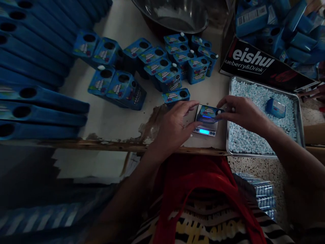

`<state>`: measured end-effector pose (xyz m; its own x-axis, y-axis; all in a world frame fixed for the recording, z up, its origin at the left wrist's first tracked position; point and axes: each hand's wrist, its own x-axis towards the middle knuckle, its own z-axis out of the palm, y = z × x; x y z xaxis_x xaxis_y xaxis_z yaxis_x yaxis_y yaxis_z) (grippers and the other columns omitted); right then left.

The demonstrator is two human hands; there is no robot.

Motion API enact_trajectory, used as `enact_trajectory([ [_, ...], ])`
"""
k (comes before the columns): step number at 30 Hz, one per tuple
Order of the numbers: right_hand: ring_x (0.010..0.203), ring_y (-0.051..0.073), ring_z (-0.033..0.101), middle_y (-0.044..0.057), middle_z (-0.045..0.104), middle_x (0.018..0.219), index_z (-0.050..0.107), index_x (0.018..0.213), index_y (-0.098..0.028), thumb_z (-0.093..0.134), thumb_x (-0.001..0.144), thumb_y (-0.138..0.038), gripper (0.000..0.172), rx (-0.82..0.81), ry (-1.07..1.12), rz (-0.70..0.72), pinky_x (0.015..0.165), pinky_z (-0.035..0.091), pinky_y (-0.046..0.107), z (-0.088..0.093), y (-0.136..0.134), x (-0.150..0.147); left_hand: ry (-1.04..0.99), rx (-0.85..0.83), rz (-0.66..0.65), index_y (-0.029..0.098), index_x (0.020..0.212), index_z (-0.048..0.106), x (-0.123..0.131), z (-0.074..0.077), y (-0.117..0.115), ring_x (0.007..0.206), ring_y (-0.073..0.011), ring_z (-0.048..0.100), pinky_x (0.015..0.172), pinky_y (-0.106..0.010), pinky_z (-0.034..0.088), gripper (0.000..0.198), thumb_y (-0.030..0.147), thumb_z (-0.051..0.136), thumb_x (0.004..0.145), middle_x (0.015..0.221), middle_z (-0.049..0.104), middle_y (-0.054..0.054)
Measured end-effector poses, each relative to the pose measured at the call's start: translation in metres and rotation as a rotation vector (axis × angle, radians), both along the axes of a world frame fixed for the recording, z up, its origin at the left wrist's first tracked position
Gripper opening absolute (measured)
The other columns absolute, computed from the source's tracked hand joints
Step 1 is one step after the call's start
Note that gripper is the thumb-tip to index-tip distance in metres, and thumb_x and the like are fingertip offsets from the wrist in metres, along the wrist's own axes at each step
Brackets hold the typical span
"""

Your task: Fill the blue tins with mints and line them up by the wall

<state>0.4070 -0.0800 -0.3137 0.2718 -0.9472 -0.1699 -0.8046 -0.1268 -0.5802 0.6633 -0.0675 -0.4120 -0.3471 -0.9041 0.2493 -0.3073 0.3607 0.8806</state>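
Note:
A small blue candy box lies on a little digital scale whose display glows blue. My left hand rests beside the scale, its fingers reaching to the box's left end. My right hand pinches the box's right end with thumb and fingers. Just right of the scale stands a metal tray filled with small pale blue candies, and one more blue box lies in it.
Several upright blue boxes with round holes on top stand on the worn table behind the scale. Flat blue box blanks are stacked at left. A metal bowl and a dark carton of boxes sit behind. Another person's fingers show at far right.

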Motion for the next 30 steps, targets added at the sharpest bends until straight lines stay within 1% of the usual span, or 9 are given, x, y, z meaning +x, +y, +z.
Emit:
enact_trajectory([
  [4,0.068,0.014,0.053,-0.001,0.063,0.074,0.075,0.099,-0.021,0.085,0.09,-0.038,0.022,0.069,-0.242,-0.147,0.065,0.039,0.03,-0.005,-0.006,-0.003,-0.007,-0.002,0.002,0.025,0.148,0.067,0.004,0.005,-0.001,0.13,-0.0297,0.075,0.117,-0.048,0.063,0.053,0.033,0.083,0.098,0.148,0.072,-0.01],
  [7,0.07,0.014,0.056,0.001,0.065,0.084,0.067,0.096,-0.023,0.08,0.089,-0.032,0.017,0.179,-0.566,-0.38,0.064,0.045,0.028,-0.013,-0.007,-0.023,0.001,-0.026,0.012,0.025,0.146,0.069,0.007,0.004,0.0,0.129,-0.0298,0.075,0.117,-0.048,0.064,0.052,0.031,0.085,0.097,0.145,0.073,-0.01],
  [9,0.07,0.012,0.057,0.002,0.068,0.09,0.064,0.094,-0.023,0.078,0.08,-0.02,0.02,0.244,-0.747,-0.551,0.06,0.047,0.025,-0.021,-0.004,-0.044,0.017,-0.045,0.025,0.025,0.144,0.07,0.01,0.002,0.001,0.128,-0.0294,0.076,0.116,-0.049,0.064,0.05,0.028,0.085,0.097,0.143,0.074,-0.009],
  [12,0.062,0.009,0.05,0.004,0.072,0.096,0.065,0.095,-0.023,0.075,0.07,-0.008,0.031,0.334,-0.854,-0.726,0.049,0.044,0.02,-0.035,0.009,-0.071,0.035,-0.061,0.032,0.026,0.141,0.073,0.012,-0.001,0.003,0.125,-0.0293,0.076,0.115,-0.049,0.065,0.048,0.025,0.087,0.095,0.14,0.076,-0.009],
  [14,0.056,0.007,0.044,0.006,0.076,0.1,0.068,0.1,-0.021,0.078,0.073,-0.009,0.032,0.391,-0.852,-0.768,0.042,0.037,0.018,-0.043,0.02,-0.077,0.042,-0.058,0.028,0.026,0.14,0.073,0.011,-0.003,0.004,0.125,-0.0297,0.076,0.115,-0.05,0.065,0.047,0.025,0.087,0.095,0.14,0.076,-0.009],
  [19,0.049,0.004,0.033,0.003,0.077,0.084,0.074,0.107,-0.019,0.093,0.087,-0.044,0.037,0.356,-0.884,-0.615,0.039,0.025,0.019,-0.037,0.032,-0.057,0.044,-0.079,0.031,0.025,0.139,0.074,0.007,-0.002,0.007,0.123,-0.0294,0.077,0.115,-0.051,0.065,0.047,0.026,0.088,0.094,0.137,0.077,-0.009],
  [23,0.047,0.007,0.034,-0.007,0.053,0.057,0.071,0.088,-0.02,0.093,0.084,-0.068,0.053,0.248,-0.78,-0.411,0.043,0.022,0.023,-0.022,0.02,-0.032,-0.016,-0.089,0.079,0.026,0.137,0.075,0.011,0.005,0.011,0.119,-0.029,0.078,0.113,-0.051,0.066,0.045,0.034,0.089,0.095,0.133,0.078,-0.009],
  [27,0.051,0.007,0.034,-0.007,0.048,0.056,0.065,0.076,-0.02,0.094,0.086,-0.059,0.049,0.203,-0.668,-0.281,0.048,0.023,0.025,-0.018,0.008,-0.01,-0.051,-0.117,0.085,0.026,0.138,0.075,0.015,0.01,0.013,0.127,-0.0309,0.076,0.117,-0.051,0.064,0.045,0.03,0.088,0.095,0.136,0.077,-0.01],
  [30,0.057,0.009,0.041,-0.005,0.055,0.063,0.069,0.083,-0.02,0.087,0.094,-0.042,0.03,0.23,-0.582,-0.211,0.054,0.031,0.025,-0.016,0.003,0.0,-0.079,-0.146,0.088,0.027,0.139,0.074,0.014,0.012,0.011,0.131,-0.032,0.074,0.119,-0.051,0.062,0.049,0.026,0.089,0.093,0.139,0.076,-0.01],
])
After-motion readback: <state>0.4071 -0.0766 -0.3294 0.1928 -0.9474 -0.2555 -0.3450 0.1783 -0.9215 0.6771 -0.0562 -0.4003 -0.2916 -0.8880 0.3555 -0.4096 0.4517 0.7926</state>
